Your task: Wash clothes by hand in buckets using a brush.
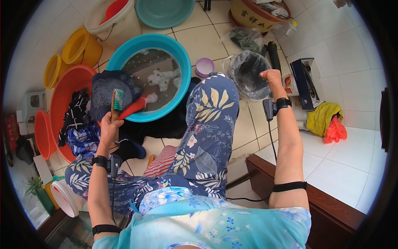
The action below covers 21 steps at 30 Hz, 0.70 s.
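Observation:
My left hand (108, 129) grips the wooden handle of a scrub brush (117, 101) with green and white bristles. Just beyond the brush, a wet dark-blue cloth (107, 87) is draped over the left rim of a turquoise basin (185, 62). Grey-brown water with patches of suds (163, 79) fills the basin. A red plastic piece (133, 108) pokes out beside the cloth and crosses the basin's near rim. My right hand (273, 81) is raised at the right edge of a bin lined with clear plastic (248, 71). Its fingers are curled in, and nothing shows in them.
An orange-red tub (56, 109) holds a blue checked cloth (84, 137) and black patterned clothing (74, 115). Yellow buckets (79, 46) and a white bucket (124, 34) stand beyond it. A purple tub (204, 67) of white contents sits right of the basin. Nearby lies an open dark box (300, 84).

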Motion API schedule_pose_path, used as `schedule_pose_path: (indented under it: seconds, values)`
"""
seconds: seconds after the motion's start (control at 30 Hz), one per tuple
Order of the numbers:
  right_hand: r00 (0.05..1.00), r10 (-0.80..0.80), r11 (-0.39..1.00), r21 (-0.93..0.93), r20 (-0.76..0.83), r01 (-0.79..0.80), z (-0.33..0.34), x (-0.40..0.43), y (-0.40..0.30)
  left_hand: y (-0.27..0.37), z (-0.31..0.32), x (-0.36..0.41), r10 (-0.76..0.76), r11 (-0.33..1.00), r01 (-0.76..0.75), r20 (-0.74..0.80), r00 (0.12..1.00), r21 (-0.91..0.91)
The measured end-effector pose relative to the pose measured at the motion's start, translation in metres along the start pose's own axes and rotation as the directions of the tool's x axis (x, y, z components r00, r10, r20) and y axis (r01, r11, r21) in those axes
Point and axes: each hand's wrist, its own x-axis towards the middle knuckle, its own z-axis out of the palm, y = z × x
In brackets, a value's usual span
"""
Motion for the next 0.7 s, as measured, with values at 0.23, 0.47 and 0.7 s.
schedule_pose_path:
  seconds: [0.23, 0.47, 0.7]
  values:
    - [0.956, -0.024, 0.865, -0.485, -0.293, -0.127, 0.025, -0.014, -0.025, -0.005, -0.004, -0.001, 0.021, 1.000, -0.021, -0.013, 1.000, 0.016]
    - [0.973, 0.097, 0.892, -0.416, -0.208, -0.178, 0.020, -0.017, -0.029, -0.005, -0.003, -0.002, 0.009, 0.999, -0.008, -0.017, 1.000, 0.036]
    - [0.996, 0.046, 0.983, -0.172, -0.073, -0.058, 0.016, -0.011, -0.017, -0.005, -0.004, -0.003, 0.028, 0.998, -0.026, -0.028, 0.999, 0.057]
